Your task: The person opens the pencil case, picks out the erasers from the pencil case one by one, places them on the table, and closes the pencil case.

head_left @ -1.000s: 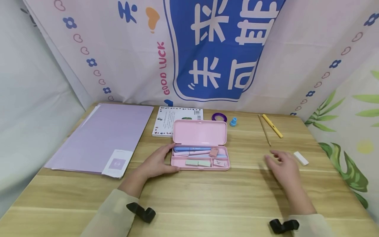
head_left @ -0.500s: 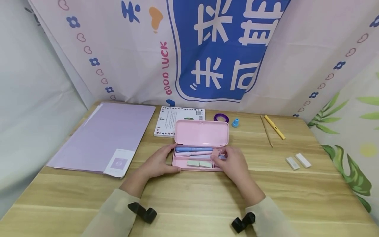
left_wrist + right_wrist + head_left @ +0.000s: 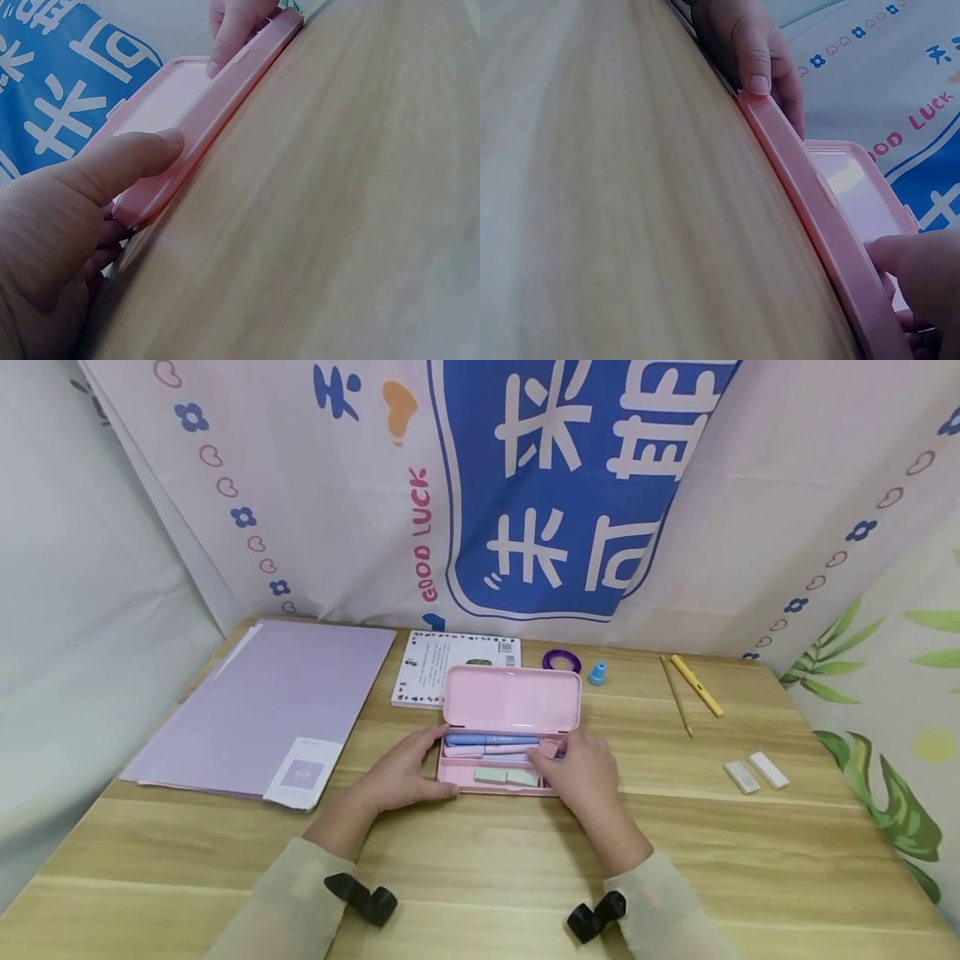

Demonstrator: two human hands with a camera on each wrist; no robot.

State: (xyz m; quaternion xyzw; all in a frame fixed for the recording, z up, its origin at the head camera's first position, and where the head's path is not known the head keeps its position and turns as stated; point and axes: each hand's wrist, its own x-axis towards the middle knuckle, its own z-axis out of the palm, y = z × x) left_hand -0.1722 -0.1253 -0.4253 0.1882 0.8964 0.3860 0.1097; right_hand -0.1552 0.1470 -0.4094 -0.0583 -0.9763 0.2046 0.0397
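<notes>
Tabletop [image 3: 480, 877]: pale wood grain. Purple folder [image 3: 270, 706] at far left, a white card [image 3: 435, 668] beside it. Purple tape roll [image 3: 561, 660] next to a blue cap [image 3: 597, 673]. Pencil [image 3: 676, 695] beside a yellow pen [image 3: 697, 685]. 2 white erasers [image 3: 756, 773] near the right edge.

left hand [image 3: 397, 774] steadies pencil case [image 3: 510, 706] | right hand [image 3: 585, 768] inside

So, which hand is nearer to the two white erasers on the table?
Right. The right hand is in the pink pencil case, on its right side, toward the white erasers. The left hand holds the case's left end, farther away.
</notes>
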